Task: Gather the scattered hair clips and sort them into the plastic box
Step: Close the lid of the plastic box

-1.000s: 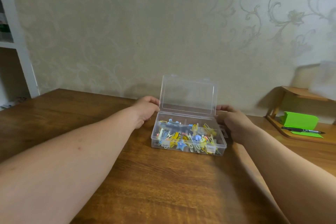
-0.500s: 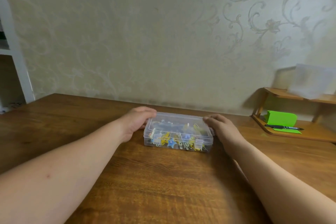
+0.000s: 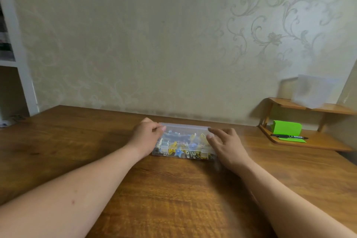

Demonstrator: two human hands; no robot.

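Your left hand grips the left end of the plastic box, fingers curled over the far-left corner of the lid. Your right hand is released: fingers spread and mostly straight, with the fingertips over the right end of the lid. It's motion-blurred, so I can't tell whether they actually touch.

The box sits flat on the wooden table, far side, near the wall, between your two hands. The lid is down. Two front latch tabs are visible, but I can't tell if they're snapped.

The hair clips are inside and show through the clear plastic. They're mostly yellow, with some blue, including a blue star shape at the front wall. I can't make out dividers or which compartment holds what. I see no clips on the table outside the box.

Right of the box, well apart, a low two-tier wooden shelf stands on the table. On its lower tier are a green block and a black pen lying on a green sheet. The pen barrel has white print, too small to read. On the upper tier is a blurred translucent container with no legible label.

A white shelving unit is at the far left, contents unreadable. No brand or text is legible anywhere.
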